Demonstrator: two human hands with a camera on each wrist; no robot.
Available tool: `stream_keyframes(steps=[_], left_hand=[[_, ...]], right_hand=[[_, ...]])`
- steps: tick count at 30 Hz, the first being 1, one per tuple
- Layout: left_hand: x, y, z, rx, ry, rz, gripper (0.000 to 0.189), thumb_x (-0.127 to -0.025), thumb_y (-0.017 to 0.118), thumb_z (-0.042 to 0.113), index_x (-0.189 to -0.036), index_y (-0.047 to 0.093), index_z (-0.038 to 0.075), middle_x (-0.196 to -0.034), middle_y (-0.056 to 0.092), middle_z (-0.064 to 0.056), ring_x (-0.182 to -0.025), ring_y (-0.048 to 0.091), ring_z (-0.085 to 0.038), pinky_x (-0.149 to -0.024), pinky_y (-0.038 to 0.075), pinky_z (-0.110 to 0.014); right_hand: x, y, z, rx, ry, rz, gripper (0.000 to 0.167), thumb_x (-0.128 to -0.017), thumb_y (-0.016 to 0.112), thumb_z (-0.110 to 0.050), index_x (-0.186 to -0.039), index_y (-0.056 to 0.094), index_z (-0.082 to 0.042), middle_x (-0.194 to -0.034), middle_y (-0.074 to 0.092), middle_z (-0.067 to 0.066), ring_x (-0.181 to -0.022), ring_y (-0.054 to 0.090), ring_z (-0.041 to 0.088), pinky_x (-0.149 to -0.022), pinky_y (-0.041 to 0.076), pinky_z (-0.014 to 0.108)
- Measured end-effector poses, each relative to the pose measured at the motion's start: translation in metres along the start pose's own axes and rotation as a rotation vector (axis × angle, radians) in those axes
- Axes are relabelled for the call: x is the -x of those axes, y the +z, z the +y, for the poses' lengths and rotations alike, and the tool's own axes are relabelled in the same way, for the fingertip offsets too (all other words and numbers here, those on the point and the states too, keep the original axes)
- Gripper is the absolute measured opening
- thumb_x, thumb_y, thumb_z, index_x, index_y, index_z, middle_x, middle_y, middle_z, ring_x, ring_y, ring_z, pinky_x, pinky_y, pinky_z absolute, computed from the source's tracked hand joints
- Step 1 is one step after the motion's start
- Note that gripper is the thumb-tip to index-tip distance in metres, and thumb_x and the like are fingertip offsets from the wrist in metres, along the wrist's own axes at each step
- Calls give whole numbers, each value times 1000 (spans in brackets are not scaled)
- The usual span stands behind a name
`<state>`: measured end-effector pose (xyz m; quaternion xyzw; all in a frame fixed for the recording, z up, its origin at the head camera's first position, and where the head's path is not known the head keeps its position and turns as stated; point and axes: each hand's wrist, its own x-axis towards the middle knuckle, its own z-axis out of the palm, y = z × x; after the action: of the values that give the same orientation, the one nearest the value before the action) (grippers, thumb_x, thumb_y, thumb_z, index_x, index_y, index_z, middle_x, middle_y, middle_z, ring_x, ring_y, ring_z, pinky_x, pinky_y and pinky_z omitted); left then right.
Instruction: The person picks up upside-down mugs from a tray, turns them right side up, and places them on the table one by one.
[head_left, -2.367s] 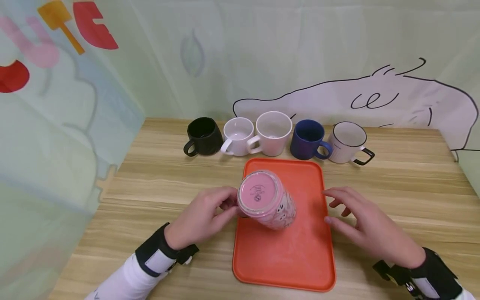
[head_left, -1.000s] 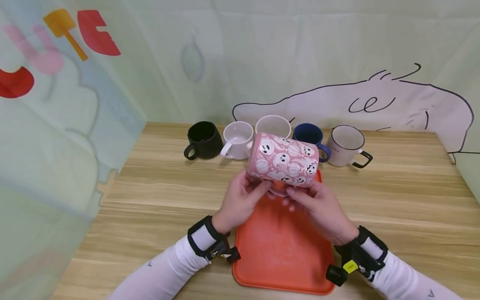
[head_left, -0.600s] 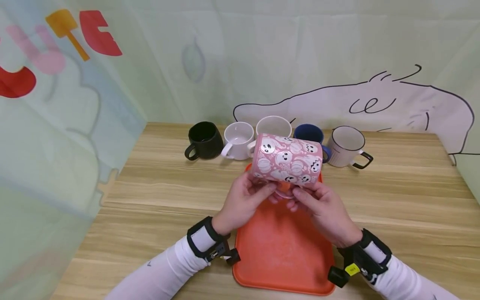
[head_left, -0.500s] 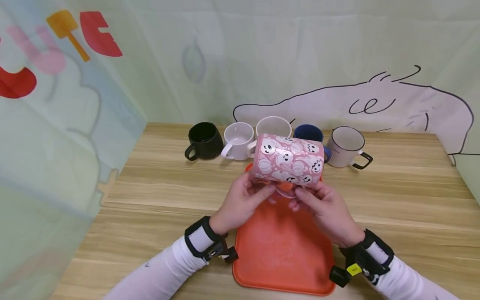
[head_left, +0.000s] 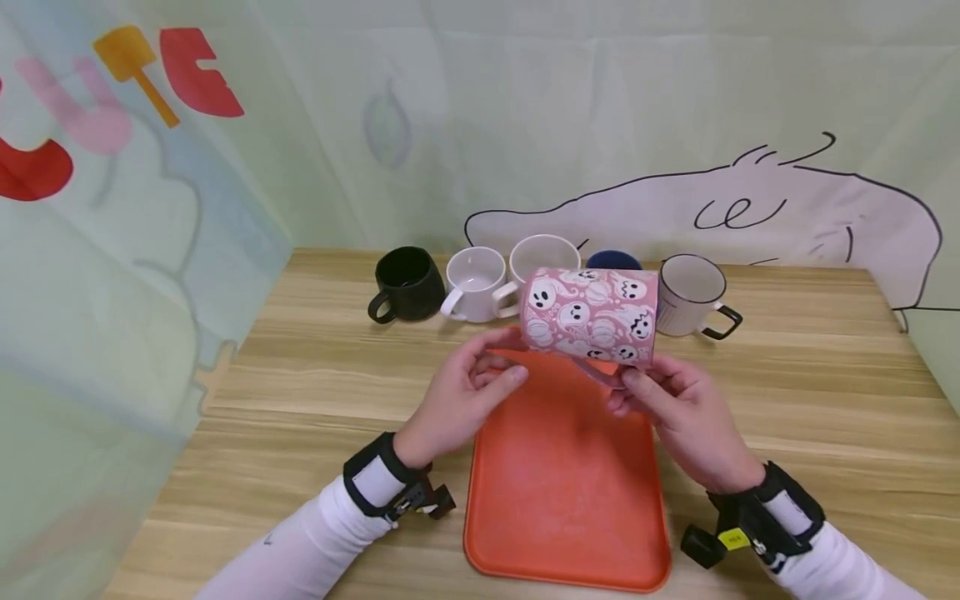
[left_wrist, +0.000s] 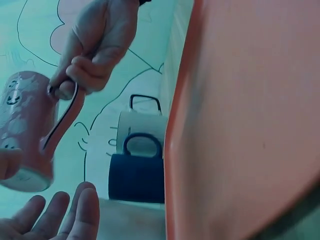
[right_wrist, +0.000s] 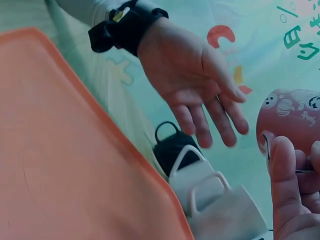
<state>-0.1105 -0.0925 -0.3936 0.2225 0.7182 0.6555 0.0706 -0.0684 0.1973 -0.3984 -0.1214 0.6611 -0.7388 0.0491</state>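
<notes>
A pink mug (head_left: 588, 317) with white ghosts and pumpkins is held on its side above the far part of the red tray (head_left: 566, 500). My right hand (head_left: 690, 417) pinches the mug's handle near the rim end; in the left wrist view the handle (left_wrist: 67, 120) shows with thumb and fingers on it. My left hand (head_left: 461, 400) is at the mug's left end, near its base. In the right wrist view, the left hand (right_wrist: 192, 75) has its palm turned up, fingers relaxed and apart from the mug, holding nothing.
Behind the tray stands a row of mugs: black (head_left: 408, 287), small white (head_left: 477, 283), larger white (head_left: 545, 257), blue (head_left: 613, 260) partly hidden by the pink mug, and white with black rim (head_left: 688, 296). A printed cloth (head_left: 315, 125) hangs behind the wooden table.
The pink mug, upside down over the tray earlier, was raised onto its side with both hands on it. Since then the left hand has let go and moved left; the right hand has shifted right with the mug.
</notes>
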Motion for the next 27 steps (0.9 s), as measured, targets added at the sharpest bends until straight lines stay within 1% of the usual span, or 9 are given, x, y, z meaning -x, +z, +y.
stream_keyframes(steps=[2, 5, 7, 9, 12, 16, 19, 23, 27], left_hand=[[1, -4, 1, -30, 14, 19, 47, -102, 69, 4, -147, 54, 0, -138, 62, -19, -113, 69, -29, -94, 59, -34], [3, -10, 3, -74, 25, 39, 46, -102, 70, 7, -146, 56, 3, -138, 62, -15, -113, 68, -26, -97, 59, -40], [5, -14, 4, -101, 30, 52, 46, -102, 71, 8, -146, 56, 3, -139, 62, -15, -114, 67, -25, -99, 58, -44], [6, -18, 6, -123, 36, 62, 48, -102, 72, 8, -146, 55, 3, -141, 61, -15, -115, 67, -25, -101, 57, -44], [8, -25, 7, -171, 57, 82, 49, -101, 73, 9, -146, 55, 3, -141, 61, -13, -116, 67, -27, -101, 56, -40], [11, -38, 7, -260, 99, 118, 49, -100, 75, 10, -146, 56, 5, -141, 61, -7, -116, 67, -26, -100, 57, -39], [13, -47, 7, -334, 125, 143, 50, -100, 76, 12, -146, 57, 8, -142, 61, -3, -118, 66, -24, -99, 57, -43], [15, -58, 7, -422, 145, 165, 52, -98, 79, 14, -146, 58, 12, -139, 61, 0, -119, 64, -21, -98, 57, -45], [17, -66, 6, -506, 186, 180, 55, -96, 82, 15, -146, 59, 11, -139, 60, -2, -121, 62, -25, -97, 55, -47]], right_hand=[[1, -3, -2, 20, -34, 13, 18, -110, 57, -4, -122, 68, 3, -100, 75, 13, -85, 73, 21, -85, 63, 31], [1, -8, -2, 39, -95, 16, 16, -108, 56, 2, -120, 65, 9, -96, 74, 14, -83, 73, 21, -82, 63, 30], [2, -13, -3, 63, -123, 17, 15, -108, 56, 4, -118, 64, 12, -94, 73, 14, -81, 73, 20, -80, 63, 30], [3, -17, -4, 100, -142, 19, 14, -107, 57, 5, -117, 64, 12, -93, 73, 14, -80, 74, 20, -78, 64, 30], [5, -24, -7, 153, -158, 28, 13, -106, 58, 5, -116, 65, 10, -92, 73, 14, -78, 74, 19, -74, 64, 30], [9, -33, -11, 202, -181, 57, 12, -105, 59, 7, -115, 66, 9, -91, 72, 15, -76, 74, 20, -72, 64, 29], [12, -40, -16, 202, -212, 85, 13, -103, 59, 10, -115, 66, 11, -90, 72, 16, -74, 74, 19, -71, 64, 28], [14, -49, -22, 159, -270, 119, 11, -101, 58, 16, -110, 64, 14, -90, 72, 17, -72, 74, 19, -68, 63, 27], [16, -60, -31, 141, -309, 154, 11, -100, 57, 19, -110, 63, 16, -95, 74, 15, -72, 75, 19, -68, 63, 26]])
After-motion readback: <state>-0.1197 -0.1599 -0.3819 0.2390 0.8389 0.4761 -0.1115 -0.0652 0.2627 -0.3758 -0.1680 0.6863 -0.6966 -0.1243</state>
